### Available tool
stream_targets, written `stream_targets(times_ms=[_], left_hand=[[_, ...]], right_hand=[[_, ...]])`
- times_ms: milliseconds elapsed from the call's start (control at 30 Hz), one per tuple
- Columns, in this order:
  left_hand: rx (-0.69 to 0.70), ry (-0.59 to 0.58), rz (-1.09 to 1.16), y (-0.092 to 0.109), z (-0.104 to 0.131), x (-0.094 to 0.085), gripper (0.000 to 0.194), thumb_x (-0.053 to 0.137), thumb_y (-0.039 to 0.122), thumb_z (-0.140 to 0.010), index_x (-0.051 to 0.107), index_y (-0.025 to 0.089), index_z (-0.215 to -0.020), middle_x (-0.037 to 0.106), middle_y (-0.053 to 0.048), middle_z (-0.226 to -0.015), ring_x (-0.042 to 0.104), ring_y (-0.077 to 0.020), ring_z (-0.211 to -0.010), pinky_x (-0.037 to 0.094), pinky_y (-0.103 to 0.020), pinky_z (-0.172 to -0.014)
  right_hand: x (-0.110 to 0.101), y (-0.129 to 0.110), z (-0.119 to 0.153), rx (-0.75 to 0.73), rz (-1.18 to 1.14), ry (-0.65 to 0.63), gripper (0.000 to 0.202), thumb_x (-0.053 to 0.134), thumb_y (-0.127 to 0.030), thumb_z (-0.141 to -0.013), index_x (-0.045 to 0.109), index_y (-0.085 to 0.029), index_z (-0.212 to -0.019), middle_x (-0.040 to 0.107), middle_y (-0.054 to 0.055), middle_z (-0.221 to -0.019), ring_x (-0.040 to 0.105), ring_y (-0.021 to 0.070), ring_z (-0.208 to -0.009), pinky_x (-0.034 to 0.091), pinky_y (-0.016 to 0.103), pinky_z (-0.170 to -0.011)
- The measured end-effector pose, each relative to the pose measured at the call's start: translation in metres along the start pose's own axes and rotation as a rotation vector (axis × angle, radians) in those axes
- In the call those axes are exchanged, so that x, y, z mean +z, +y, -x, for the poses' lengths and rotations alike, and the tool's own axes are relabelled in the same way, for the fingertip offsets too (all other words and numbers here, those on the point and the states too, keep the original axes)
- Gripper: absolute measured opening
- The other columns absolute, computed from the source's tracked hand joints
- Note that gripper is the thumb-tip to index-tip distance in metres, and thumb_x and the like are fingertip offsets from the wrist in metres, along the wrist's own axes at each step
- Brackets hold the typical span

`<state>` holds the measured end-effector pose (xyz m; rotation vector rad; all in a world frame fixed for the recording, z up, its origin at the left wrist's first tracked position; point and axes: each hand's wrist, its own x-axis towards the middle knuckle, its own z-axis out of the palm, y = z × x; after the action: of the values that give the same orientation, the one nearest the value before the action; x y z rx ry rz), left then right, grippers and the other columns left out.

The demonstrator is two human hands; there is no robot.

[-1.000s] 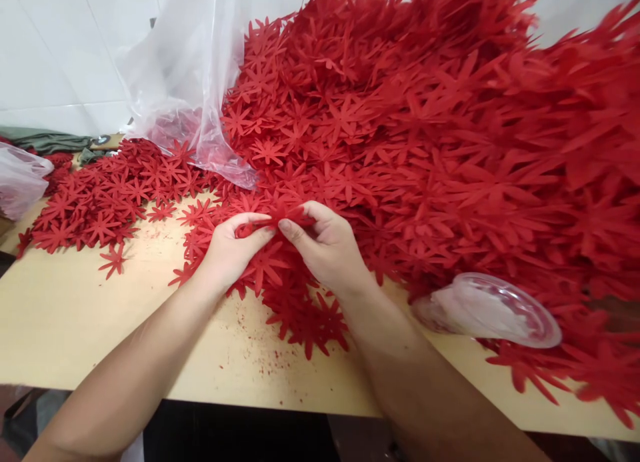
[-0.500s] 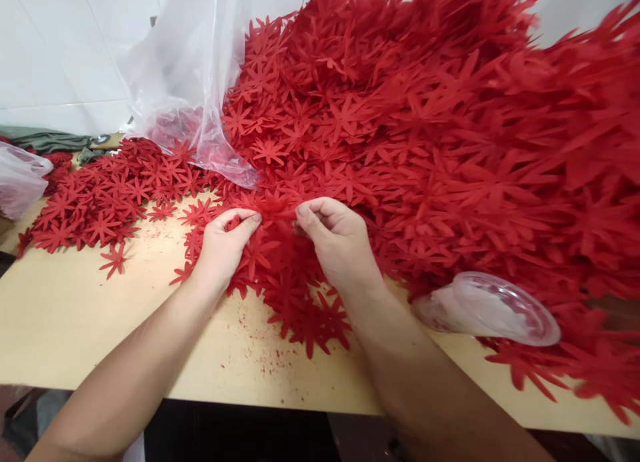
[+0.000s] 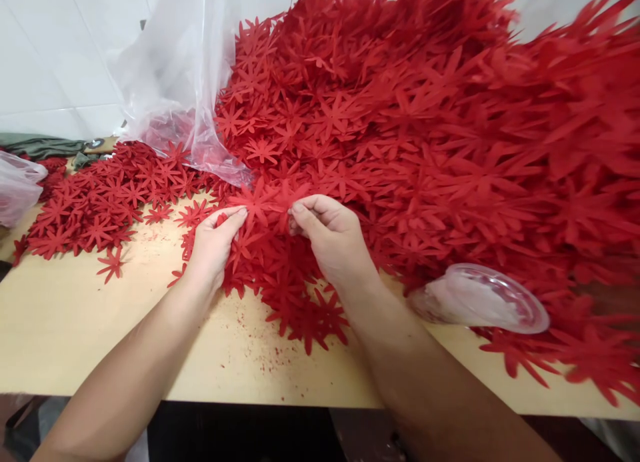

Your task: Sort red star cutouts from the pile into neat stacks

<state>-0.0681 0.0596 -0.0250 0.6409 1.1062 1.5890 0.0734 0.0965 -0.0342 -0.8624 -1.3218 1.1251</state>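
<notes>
Over the front of a large heap of red flower-shaped pieces [image 3: 400,155], both hands pinch red petals. My left hand [image 3: 215,242] has thumb and forefinger closed on the tip of a red flower piece [image 3: 257,202]. My right hand [image 3: 335,239] pinches a petal tip to the right of it, thumb against forefinger. Between the fingertips the red pieces overlap, so whether both hands hold the same one is hard to tell. More red pieces lie on the table just beneath the hands.
A clear plastic bag [image 3: 175,82] stands behind the left hand. Beside the right forearm lies a clear plastic container [image 3: 480,299] on its side. A smaller red pile [image 3: 95,202] and another bag [image 3: 17,189] are at the left. Red crumbs dot the wooden table [image 3: 200,362].
The hands have drawn slightly apart, the left one moving left. The red petals between them are now spread out and show more clearly. The whole view has shifted a little.
</notes>
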Motion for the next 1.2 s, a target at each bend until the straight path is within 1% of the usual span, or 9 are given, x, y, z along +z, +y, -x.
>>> stream_targets(times_ms=[200, 267, 433, 600, 733, 833, 900, 1033, 1200], left_hand=[[0.021, 0.007, -0.024, 0.001, 0.001, 0.001, 0.025, 0.079, 0.029, -0.054, 0.064, 0.017, -0.069, 0.063, 0.005, -0.061, 0.056, -0.0078, -0.057, 0.048, -0.023, -0.065], [0.023, 0.008, -0.012, 0.002, 0.000, 0.001, 0.026, 0.079, 0.029, -0.053, 0.063, 0.017, -0.069, 0.063, 0.004, -0.061, 0.056, -0.0075, -0.056, 0.047, -0.023, -0.063], [0.046, -0.002, -0.049, 0.003, 0.000, 0.001, 0.024, 0.077, 0.028, -0.054, 0.061, 0.017, -0.069, 0.060, 0.005, -0.061, 0.054, -0.0073, -0.056, 0.046, -0.022, -0.063], [0.071, -0.021, -0.137, 0.003, 0.004, 0.001, 0.019, 0.072, 0.025, -0.056, 0.056, 0.017, -0.065, 0.055, 0.007, -0.058, 0.050, -0.0063, -0.054, 0.043, -0.021, -0.061], [0.070, -0.022, -0.132, 0.002, 0.003, 0.001, 0.017, 0.070, 0.024, -0.058, 0.056, 0.018, -0.066, 0.056, 0.006, -0.060, 0.050, -0.0069, -0.056, 0.042, -0.021, -0.061], [0.068, -0.023, -0.107, 0.001, 0.001, -0.001, 0.018, 0.069, 0.027, -0.060, 0.057, 0.018, -0.067, 0.057, 0.006, -0.061, 0.051, -0.0073, -0.056, 0.042, -0.021, -0.061], [0.066, -0.027, -0.098, -0.001, 0.000, -0.001, 0.018, 0.069, 0.028, -0.061, 0.056, 0.018, -0.066, 0.056, 0.006, -0.059, 0.049, -0.0066, -0.055, 0.040, -0.021, -0.059], [0.051, -0.051, -0.084, -0.001, 0.002, 0.000, 0.022, 0.070, 0.031, -0.063, 0.052, 0.018, -0.062, 0.053, 0.007, -0.056, 0.047, -0.0061, -0.053, 0.039, -0.020, -0.057], [0.041, -0.083, -0.107, -0.001, 0.005, 0.000, 0.026, 0.072, 0.034, -0.062, 0.051, 0.018, -0.062, 0.053, 0.007, -0.056, 0.047, -0.0060, -0.052, 0.039, -0.020, -0.056]], right_hand=[[-0.001, 0.003, -0.002, 0.005, -0.066, 0.087, 0.024, 0.066, -0.037, -0.068, 0.048, -0.023, -0.062, 0.049, -0.004, -0.059, 0.048, 0.0102, -0.053, 0.047, 0.026, -0.052], [-0.003, 0.005, -0.003, 0.033, -0.095, 0.090, 0.023, 0.066, -0.035, -0.068, 0.047, -0.023, -0.063, 0.050, -0.004, -0.059, 0.049, 0.0105, -0.052, 0.046, 0.027, -0.050], [-0.012, 0.007, -0.010, 0.048, -0.087, 0.085, 0.021, 0.064, -0.029, -0.064, 0.044, -0.022, -0.064, 0.045, -0.005, -0.055, 0.043, 0.0084, -0.047, 0.037, 0.023, -0.043], [-0.016, 0.008, -0.014, 0.007, -0.095, 0.057, 0.026, 0.065, -0.026, -0.060, 0.042, -0.024, -0.070, 0.047, -0.005, -0.061, 0.048, 0.0100, -0.053, 0.040, 0.024, -0.048], [-0.011, 0.009, -0.010, 0.034, -0.108, 0.054, 0.027, 0.070, -0.032, -0.061, 0.047, -0.023, -0.073, 0.053, -0.005, -0.065, 0.050, 0.0097, -0.056, 0.044, 0.024, -0.051], [-0.007, 0.006, -0.006, 0.085, -0.121, 0.049, 0.031, 0.075, -0.039, -0.060, 0.052, -0.022, -0.073, 0.055, -0.005, -0.063, 0.049, 0.0086, -0.052, 0.041, 0.023, -0.048], [-0.005, 0.005, -0.004, 0.094, -0.131, 0.069, 0.034, 0.077, -0.043, -0.060, 0.053, -0.022, -0.071, 0.052, -0.005, -0.060, 0.045, 0.0077, -0.049, 0.038, 0.022, -0.045], [-0.003, 0.004, -0.003, 0.061, -0.107, 0.116, 0.043, 0.077, -0.051, -0.060, 0.046, -0.021, -0.059, 0.044, -0.006, -0.054, 0.036, 0.0066, -0.046, 0.032, 0.022, -0.042], [-0.004, 0.006, -0.002, 0.011, -0.020, 0.116, 0.048, 0.068, -0.060, -0.068, 0.043, -0.021, -0.057, 0.036, -0.006, -0.053, 0.031, 0.0069, -0.047, 0.030, 0.023, -0.043]])
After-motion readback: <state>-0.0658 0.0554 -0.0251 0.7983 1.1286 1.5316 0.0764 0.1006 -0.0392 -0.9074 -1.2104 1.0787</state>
